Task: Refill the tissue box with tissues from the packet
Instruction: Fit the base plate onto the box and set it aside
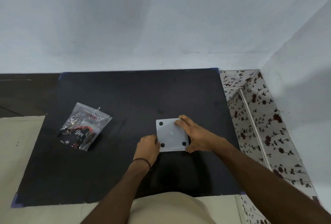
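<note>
A square white tissue box (171,134) lies on the black mat (125,98) with its underside up, showing round black feet at its corners. My left hand (148,146) grips its near-left edge. My right hand (195,134) lies over its right side, fingers on the top face and thumb at the near-right corner. The tissue packet (84,128), clear plastic with dark printed contents and the word "Dove", rests on the mat's left part, well apart from both hands.
The mat is taped at its corners onto a dark table against a pale blue wall (161,27). A flower-patterned surface (259,116) runs along the right side. Beige cloth (21,143) shows at the left and near edge.
</note>
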